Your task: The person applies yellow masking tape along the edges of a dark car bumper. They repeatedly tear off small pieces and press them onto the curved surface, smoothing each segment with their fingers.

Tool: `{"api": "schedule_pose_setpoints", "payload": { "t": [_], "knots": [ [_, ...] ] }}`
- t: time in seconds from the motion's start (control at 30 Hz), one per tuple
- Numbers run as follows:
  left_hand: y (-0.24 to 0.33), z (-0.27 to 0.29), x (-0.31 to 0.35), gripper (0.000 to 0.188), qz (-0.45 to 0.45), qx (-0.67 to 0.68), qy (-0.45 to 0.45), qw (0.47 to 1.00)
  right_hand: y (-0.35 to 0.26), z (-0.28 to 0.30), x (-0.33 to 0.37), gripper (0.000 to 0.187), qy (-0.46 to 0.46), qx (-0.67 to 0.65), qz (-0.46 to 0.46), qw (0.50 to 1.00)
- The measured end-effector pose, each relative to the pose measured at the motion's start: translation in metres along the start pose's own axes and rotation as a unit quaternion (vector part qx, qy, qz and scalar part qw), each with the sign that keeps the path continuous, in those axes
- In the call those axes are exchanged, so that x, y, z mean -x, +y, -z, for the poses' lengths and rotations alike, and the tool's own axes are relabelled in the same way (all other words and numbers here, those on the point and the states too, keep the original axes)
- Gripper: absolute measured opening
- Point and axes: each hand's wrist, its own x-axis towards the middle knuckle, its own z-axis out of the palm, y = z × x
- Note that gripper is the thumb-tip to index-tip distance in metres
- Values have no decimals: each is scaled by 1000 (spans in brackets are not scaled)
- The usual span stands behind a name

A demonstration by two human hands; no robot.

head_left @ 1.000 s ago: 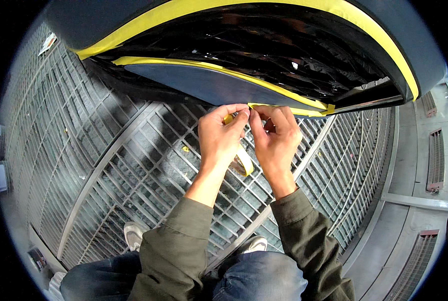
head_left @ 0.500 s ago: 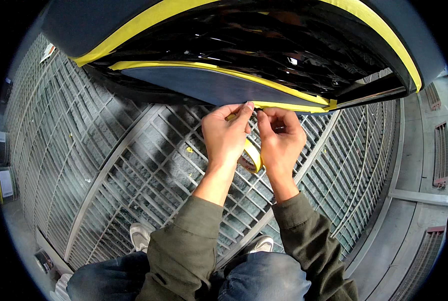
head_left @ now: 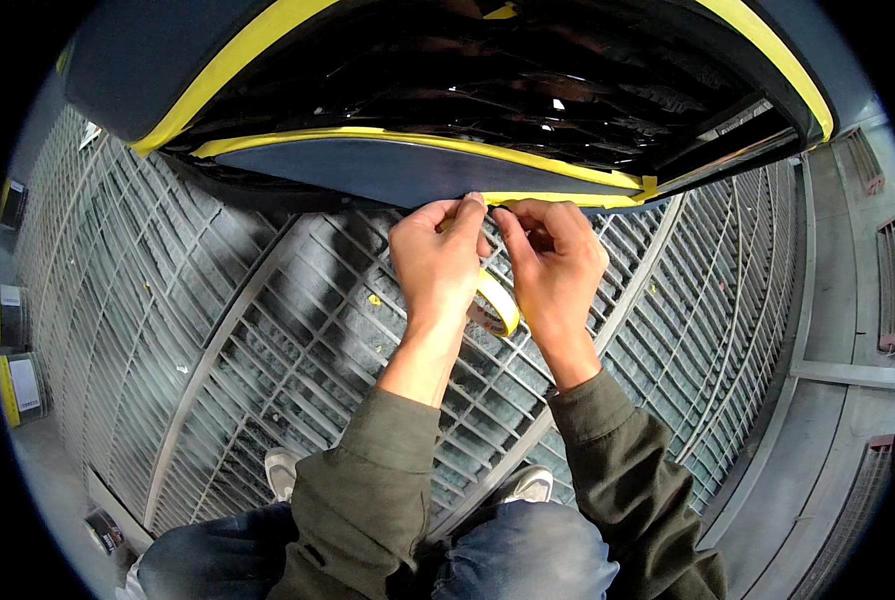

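Note:
A dark blue-grey panel (head_left: 317,170) with a pointed right end lies before me, yellow masking tape (head_left: 567,200) running along its lower right edge. My left hand (head_left: 437,255) pinches the tape at the left end of that strip, thumb on top. From beneath this hand hangs the tape roll (head_left: 497,305), its upper part hidden by the fingers. Close beside it, my right hand (head_left: 557,260) is closed, thumb and forefinger at the taped lower edge; its other fingers are curled in. Another yellow tape strip (head_left: 447,138) borders the panel's upper edge.
Above the panel is a dark, glossy cavity (head_left: 397,80), framed by a tape-edged arch (head_left: 232,65). Metal floor grating (head_left: 297,370) spreads below my hands. Several cans (head_left: 22,385) stand at the far left. A grey metal structure (head_left: 847,375) runs along the right side.
Both hands have shifted slightly left along the panel's lower edge, keeping their pinched pose. The whole view has also shifted a little, so the panel appears higher and further left.

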Motion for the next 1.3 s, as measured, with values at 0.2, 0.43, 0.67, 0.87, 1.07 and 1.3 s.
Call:
{"api": "schedule_pose_setpoints", "payload": {
  "t": [0.2,0.43,0.67,0.87,1.07,1.3],
  "knots": [
    [-9,12,0,20,-39,-2,-82,996,1,-3,-10,14,-8,-30,-73,997],
    [-5,11,-3,20,-57,-85,-59,993,3,0,-13,17,-17,-13,-107,994],
    [-7,4,-1,20,-53,-68,-31,996,20,32,-1,13,15,-30,-117,993],
    [-14,4,1,21,-30,5,-47,998,19,42,29,19,-97,-179,-241,949],
    [-28,3,19,23,28,65,-58,996,7,55,44,35,-292,-332,-324,837],
    [-28,-22,8,31,-35,-56,-123,990,6,83,50,23,-233,-315,-337,856]
  ]
}}
